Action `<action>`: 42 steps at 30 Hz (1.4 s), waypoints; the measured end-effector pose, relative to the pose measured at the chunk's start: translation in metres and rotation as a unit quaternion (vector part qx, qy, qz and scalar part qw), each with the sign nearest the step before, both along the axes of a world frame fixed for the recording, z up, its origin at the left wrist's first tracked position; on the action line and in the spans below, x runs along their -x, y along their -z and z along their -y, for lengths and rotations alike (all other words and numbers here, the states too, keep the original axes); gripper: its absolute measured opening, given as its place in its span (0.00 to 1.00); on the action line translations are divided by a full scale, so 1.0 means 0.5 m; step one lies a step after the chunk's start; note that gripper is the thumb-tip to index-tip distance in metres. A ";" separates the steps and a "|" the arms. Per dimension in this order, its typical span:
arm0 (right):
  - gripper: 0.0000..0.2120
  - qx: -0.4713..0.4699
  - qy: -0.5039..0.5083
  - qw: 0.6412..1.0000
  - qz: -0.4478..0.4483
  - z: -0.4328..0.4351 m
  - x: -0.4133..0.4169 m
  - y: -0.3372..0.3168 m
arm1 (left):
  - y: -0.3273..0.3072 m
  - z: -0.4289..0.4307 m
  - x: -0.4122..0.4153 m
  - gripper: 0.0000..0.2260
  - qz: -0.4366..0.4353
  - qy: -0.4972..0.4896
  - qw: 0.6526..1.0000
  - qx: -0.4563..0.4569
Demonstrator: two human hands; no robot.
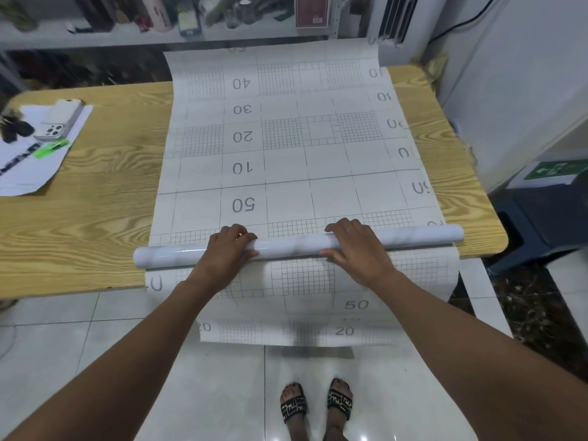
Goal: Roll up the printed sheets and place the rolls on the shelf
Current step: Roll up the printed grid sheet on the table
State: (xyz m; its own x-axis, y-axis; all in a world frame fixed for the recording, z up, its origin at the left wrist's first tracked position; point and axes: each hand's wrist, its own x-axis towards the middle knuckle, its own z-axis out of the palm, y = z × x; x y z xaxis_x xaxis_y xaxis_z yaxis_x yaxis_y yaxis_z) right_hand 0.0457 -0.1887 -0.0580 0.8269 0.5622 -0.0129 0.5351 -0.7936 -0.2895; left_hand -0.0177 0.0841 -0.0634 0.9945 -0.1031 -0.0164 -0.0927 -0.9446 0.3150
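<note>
– Two hands, both on the roll (292,245)?

– Both. The left hand (229,251) and right hand (358,249) grip it, fingers curled over the top and thumbs on the near side, with a bare stretch of roll between them. It lies across the table (95,202), just inside the table's near edge.

– And nearer than that?

– A length of printed sheet (302,281) hangs off the table's near edge toward the floor. Whether it joins the roll, I cannot tell.

– How will it handle?

– Light, I'd judge, and limp. It has a gridded paper backing and a glossy outer face, so it is likely slippery under the palms. A tube like that should crush easily, or telescope if pushed unevenly. I'd take it wide, toward both ends, and press evenly.

– Past the roll?

– Printed sheet lies flat up the middle of the table. Its far end curls up past the table's far edge, against the shelf (95,38) right behind the table. Phones (60,122) sit at the table's left end, well apart from the sheet.
</note>
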 end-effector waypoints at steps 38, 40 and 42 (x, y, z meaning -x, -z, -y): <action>0.23 0.044 -0.006 0.999 -0.021 -0.005 -0.011 -0.007 | 0.011 -0.001 0.008 0.21 0.059 0.019 0.998 0.012; 0.23 0.047 -0.006 0.999 -0.017 -0.004 -0.013 -0.006 | 0.011 -0.002 0.008 0.23 0.057 0.023 0.998 0.017; 0.23 0.056 -0.009 0.998 -0.016 -0.005 -0.014 -0.004 | 0.011 -0.003 0.008 0.24 0.054 0.022 0.998 0.012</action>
State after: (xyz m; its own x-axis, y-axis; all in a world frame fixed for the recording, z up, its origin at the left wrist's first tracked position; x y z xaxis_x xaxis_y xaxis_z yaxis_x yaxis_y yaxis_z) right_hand 0.0525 -0.1865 -0.0558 0.8152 0.5698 -0.1036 0.5406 -0.8129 -0.2168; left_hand -0.0215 0.0857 -0.0688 0.9847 -0.1466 0.0946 -0.1697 -0.9309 0.3233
